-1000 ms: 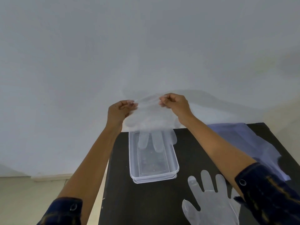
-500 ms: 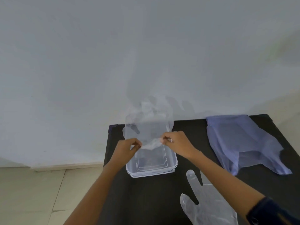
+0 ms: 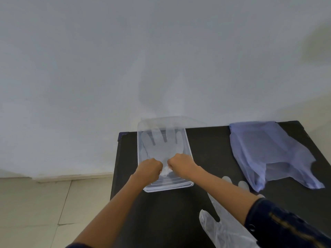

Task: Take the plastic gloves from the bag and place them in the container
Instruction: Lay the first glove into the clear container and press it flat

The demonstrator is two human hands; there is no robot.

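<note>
1. your left hand and right hand are both curled shut, side by side over the near half of the container, each pinching the cuff end of the plastic glove between them.
2. the glove lies inside the container, fingers pointing to the far end, palm spread over the floor; only the cuff is bunched, and it is hard to tell how much of it sits above the rim.
3. to finish this step well, lower the cuff straight down and push it flat into the near end before you let go; thin film tends to spring back up, so i would press a moment.
4. release one hand at a time, so the other pins the film and it does not cling and lift out with your fingertips.
5. keep the container from sliding on the table; it looks light and may shift with a sideways tug.
6. a second glove lies flat on the table under your right forearm, probably next to go in.
7. the blue bag lies limp at the right of the table, well apart; whether more gloves remain inside cannot be told.
</note>
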